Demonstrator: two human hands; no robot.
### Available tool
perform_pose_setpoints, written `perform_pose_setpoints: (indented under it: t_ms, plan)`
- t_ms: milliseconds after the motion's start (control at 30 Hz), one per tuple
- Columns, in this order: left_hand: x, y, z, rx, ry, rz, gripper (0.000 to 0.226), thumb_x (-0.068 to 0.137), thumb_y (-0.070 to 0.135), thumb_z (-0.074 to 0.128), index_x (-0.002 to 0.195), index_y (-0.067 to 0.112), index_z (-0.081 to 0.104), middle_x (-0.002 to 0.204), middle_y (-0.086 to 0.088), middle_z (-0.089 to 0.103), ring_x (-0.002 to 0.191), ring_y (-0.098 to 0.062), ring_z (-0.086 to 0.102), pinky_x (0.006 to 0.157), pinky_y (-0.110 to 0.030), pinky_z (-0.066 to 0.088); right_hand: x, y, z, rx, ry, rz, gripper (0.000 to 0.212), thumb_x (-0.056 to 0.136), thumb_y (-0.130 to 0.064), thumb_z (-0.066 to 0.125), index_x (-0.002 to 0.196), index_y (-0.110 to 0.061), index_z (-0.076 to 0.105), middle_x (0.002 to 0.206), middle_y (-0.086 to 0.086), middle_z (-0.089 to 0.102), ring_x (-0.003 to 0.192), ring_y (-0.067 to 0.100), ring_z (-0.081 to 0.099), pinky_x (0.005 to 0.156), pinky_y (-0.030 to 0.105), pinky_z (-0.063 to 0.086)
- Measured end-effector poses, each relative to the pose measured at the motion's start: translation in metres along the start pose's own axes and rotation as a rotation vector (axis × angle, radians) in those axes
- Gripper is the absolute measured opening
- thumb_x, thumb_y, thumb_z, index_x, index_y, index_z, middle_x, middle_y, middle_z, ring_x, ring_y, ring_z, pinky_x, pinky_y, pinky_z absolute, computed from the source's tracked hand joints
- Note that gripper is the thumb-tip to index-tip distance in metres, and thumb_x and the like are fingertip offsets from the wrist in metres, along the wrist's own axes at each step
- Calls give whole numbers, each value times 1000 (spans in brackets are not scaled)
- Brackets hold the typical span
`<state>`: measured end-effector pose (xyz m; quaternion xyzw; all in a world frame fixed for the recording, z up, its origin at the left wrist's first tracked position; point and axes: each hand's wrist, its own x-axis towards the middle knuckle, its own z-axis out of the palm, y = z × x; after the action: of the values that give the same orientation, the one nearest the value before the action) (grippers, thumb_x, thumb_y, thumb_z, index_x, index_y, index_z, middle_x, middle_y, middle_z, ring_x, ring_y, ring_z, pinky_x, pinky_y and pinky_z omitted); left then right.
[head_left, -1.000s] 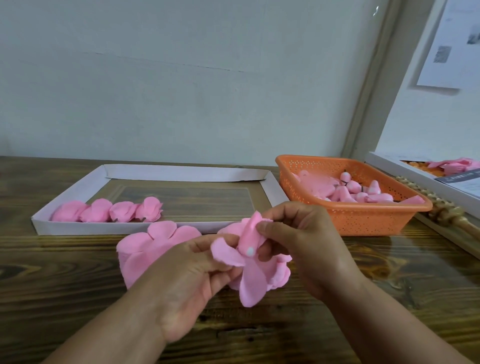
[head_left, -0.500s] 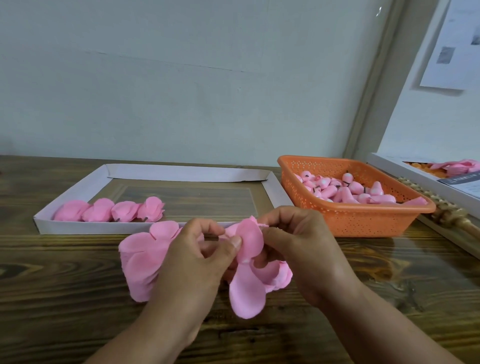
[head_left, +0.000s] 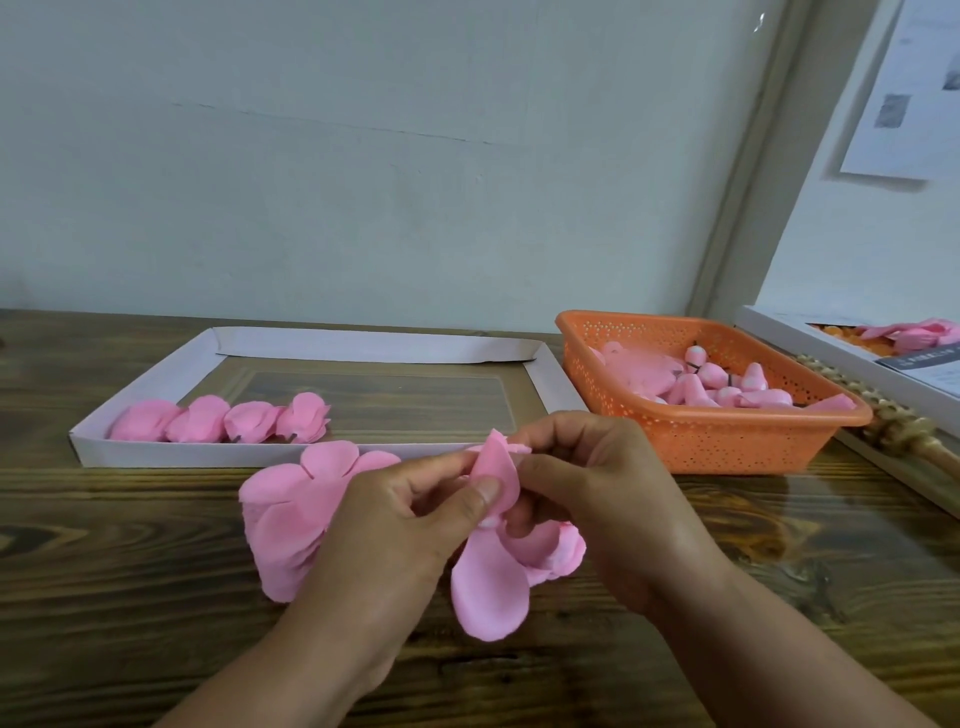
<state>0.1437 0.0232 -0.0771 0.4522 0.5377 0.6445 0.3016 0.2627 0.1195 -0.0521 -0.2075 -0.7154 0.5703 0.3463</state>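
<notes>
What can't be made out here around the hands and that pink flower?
Head view: the centre of the pink flower, covered by the left hand and right hand.
Head view: part of the petal stack, behind the left hand.
Head view: the white box, cut off by the right edge.

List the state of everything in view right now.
pink flower, unfinished, held by both hands.
left hand, pinches one of its petals.
right hand, fingers curled round it.
petal stack, lies loose on the table.
white tray, holds four finished flowers.
orange basket, part filled with pink buds.
</notes>
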Motion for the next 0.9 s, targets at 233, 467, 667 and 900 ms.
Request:
perform_pose_setpoints:
  t_ms: [233, 467, 667, 900]
  plan:
    - [1, 3, -3, -9, -45, -88, 25, 91, 15, 55, 94, 26, 77, 91, -1, 76, 92, -16, 71, 88, -32, 52, -4, 2, 3, 175, -69, 55, 22, 66, -2, 54, 84, 3, 64, 61, 19, 64, 46, 23, 58, 48, 33, 48]
    - [-1, 7, -2, -125, -42, -125, 25, 90, 11, 53, 86, 20, 77, 86, -10, 76, 82, -22, 73, 69, -21, 55, -11, 2, 12, 338, 54, 49, 21, 63, -2, 55, 82, 0, 48, 53, 20, 57, 52, 28, 39, 43, 31, 21]
    - [-2, 9, 2, -143, 4, -92, 20, 85, 18, 60, 93, 25, 77, 88, -5, 76, 87, -17, 72, 80, -26, 56, -16, -2, 19, 161, 132, -52, 29, 63, -11, 74, 79, -3, 51, 54, 12, 62, 46, 22, 59, 46, 33, 46]
    - [-6, 14, 3, -140, 8, -74, 24, 89, 13, 56, 91, 21, 78, 86, -2, 76, 82, -12, 72, 64, -11, 51, -17, -9, 23, 105, 185, -85, 11, 80, 6, 62, 74, 0, 56, 49, 11, 62, 40, 19, 55, 40, 27, 46]
